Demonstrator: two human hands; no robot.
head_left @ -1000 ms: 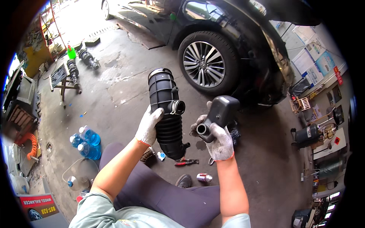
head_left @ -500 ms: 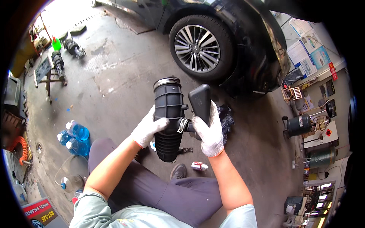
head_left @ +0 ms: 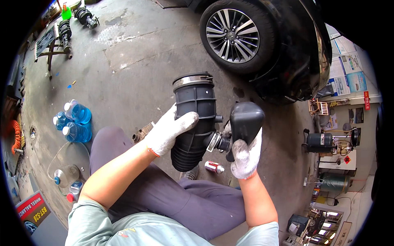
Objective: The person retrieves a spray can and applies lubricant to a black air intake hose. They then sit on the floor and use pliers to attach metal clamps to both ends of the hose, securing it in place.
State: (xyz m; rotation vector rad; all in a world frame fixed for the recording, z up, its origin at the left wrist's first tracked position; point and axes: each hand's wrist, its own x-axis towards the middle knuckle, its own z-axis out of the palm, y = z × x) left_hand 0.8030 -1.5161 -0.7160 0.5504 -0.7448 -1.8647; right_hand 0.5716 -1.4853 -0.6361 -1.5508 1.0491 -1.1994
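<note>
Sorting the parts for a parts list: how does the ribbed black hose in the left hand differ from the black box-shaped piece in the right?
The ribbed hose is a long round tube, corrugated at its lower end; the box-shaped piece is shorter, smooth and blocky. The hose has a metal clamp band at its top rim; the box shows none. The left hand wraps the hose's side, while the right hand grips the box from below. Both are black plastic or rubber and meet at a small side port.

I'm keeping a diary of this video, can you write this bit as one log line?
left hand: grips ribbed black plastic air hose | right hand: holds black plastic box against hose side | behind: car wheel
</note>
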